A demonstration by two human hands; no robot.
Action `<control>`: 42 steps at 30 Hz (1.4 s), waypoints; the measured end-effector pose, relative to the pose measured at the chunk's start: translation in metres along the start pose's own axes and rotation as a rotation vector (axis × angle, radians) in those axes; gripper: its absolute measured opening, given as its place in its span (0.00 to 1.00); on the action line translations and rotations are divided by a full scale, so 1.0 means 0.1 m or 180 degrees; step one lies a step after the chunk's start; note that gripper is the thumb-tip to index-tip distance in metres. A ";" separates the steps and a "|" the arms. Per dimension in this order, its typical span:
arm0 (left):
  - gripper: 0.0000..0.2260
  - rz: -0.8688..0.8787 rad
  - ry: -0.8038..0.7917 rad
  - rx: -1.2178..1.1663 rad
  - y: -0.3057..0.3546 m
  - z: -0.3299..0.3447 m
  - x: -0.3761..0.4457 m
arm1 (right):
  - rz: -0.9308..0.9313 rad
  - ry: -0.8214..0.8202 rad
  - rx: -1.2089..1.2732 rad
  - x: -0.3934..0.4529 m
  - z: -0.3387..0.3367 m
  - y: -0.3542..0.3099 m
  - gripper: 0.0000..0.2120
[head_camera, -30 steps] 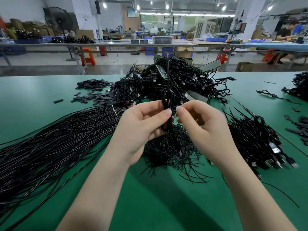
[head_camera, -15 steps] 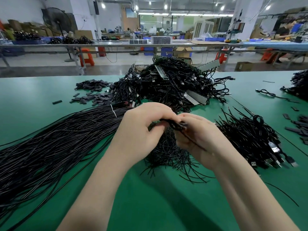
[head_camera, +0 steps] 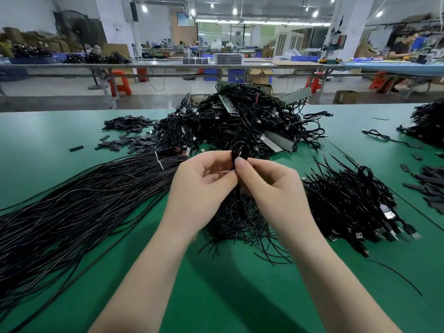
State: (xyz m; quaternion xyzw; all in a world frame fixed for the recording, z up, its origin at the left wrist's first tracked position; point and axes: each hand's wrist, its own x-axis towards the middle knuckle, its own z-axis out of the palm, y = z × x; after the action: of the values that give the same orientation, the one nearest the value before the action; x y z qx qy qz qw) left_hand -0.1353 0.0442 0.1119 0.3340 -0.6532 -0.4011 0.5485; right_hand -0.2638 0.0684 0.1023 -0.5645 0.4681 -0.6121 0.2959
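Left hand point(head_camera: 199, 188), right hand point(head_camera: 271, 188) pinch pile-flanked cable point(head_camera: 238, 151)

bare mat point(head_camera: 240, 296) near, cable bundle point(head_camera: 72, 212) left, heap point(head_camera: 240, 121) ahead, plugs point(head_camera: 355, 207) right

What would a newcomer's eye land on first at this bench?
Dead centre, the left hand and right hand pinch a small coiled black cable above the green table mat. Left of them fans a thick bundle of long black wires. Behind rises a tangled heap of black cables and circuit strips, and at right lies a pile of black USB-ended cables.
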 end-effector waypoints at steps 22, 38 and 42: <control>0.27 -0.0126 -0.0313 0.0278 -0.07 0.25 -0.12 | 0.0227 0.0742 0.0099 0.07 -0.12 0.03 0.04; 0.21 -0.0777 0.0999 0.2381 -1.08 -0.83 0.41 | 0.1178 0.2020 -0.3842 0.23 -1.61 0.88 0.14; 0.20 -0.1078 0.0552 0.4322 -1.52 -1.39 0.41 | 0.0928 0.2196 -0.3714 0.26 -1.54 0.79 0.15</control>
State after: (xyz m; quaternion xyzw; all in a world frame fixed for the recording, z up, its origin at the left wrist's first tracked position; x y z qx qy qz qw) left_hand -0.0064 -0.0827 0.0058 0.7302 -0.6521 0.0434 0.1989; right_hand -0.4307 0.0511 0.0528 -0.3358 0.8591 -0.3589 -0.1426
